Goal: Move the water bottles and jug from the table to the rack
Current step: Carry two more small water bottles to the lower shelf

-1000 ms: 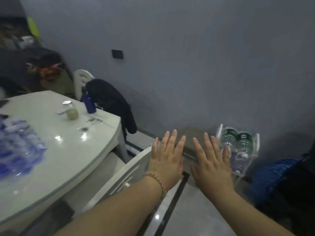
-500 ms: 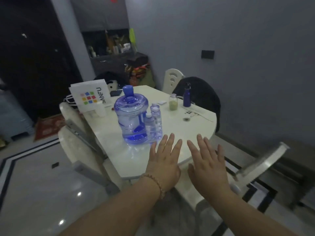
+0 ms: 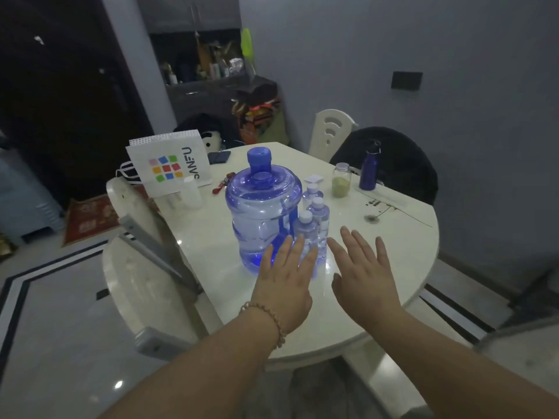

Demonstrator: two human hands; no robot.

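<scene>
A big blue water jug with a blue cap stands upright on the round white table. Three small clear water bottles with white caps stand in a row against its right side. My left hand is flat and open in front of the jug's base and the nearest bottle, covering their lower parts. My right hand is open, fingers spread, over the table just right of the bottles. Neither hand holds anything. The rack is out of view.
On the table also stand a white paper bag, a jar of green powder, a dark blue flask and a phone. White chairs flank the table on the left. A dark coat drapes a far chair.
The view swung left from the floor rack by the wall to the table. Since then I have come closer, and both open hands now reach over the table by the jug and bottles.
</scene>
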